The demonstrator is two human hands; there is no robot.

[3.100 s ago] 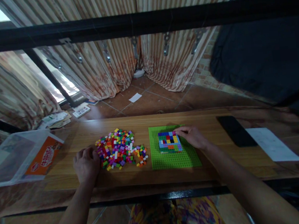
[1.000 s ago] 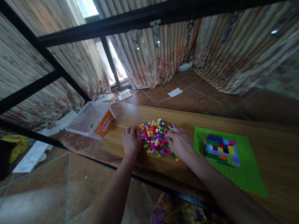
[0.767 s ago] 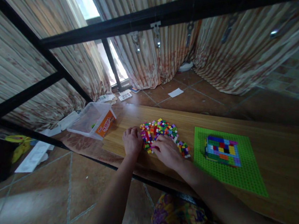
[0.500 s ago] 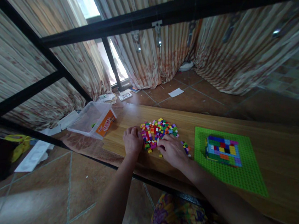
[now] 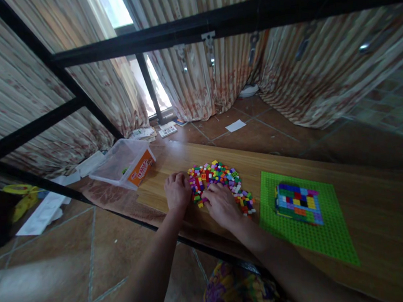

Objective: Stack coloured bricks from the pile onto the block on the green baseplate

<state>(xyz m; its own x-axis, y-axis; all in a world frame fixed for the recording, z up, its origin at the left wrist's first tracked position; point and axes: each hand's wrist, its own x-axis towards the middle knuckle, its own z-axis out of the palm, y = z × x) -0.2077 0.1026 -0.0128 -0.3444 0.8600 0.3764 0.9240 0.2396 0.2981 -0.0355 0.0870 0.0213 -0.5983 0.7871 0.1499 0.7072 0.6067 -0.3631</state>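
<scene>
Small toy building bricks (image 5: 221, 170) of many colours lie in a loose pile on the wooden bench top (image 5: 248, 155). My left hand (image 5: 177, 191) rests at the pile's left edge with its fingers curled in; anything inside them is hidden. Over the front of the pile, my right hand (image 5: 222, 205) has thumb and fingers drawn together among the bricks, and what they pinch is too small to tell. To the right lies a green studded baseplate (image 5: 327, 248). A low, multicoloured block of joined bricks (image 5: 298, 203) sits on it.
A clear plastic box (image 5: 116, 162) with an orange label stands at the bench's left end, a few green bits inside. Black metal bars (image 5: 161, 37) cross in front of the curtains. Papers (image 5: 235, 126) and white packaging (image 5: 44, 213) lie on the tiled floor.
My right hand has moved a little left and towards the front of the pile, uncovering bricks on its right side. A white piece at its fingertips no longer shows. My left hand stays nearly put.
</scene>
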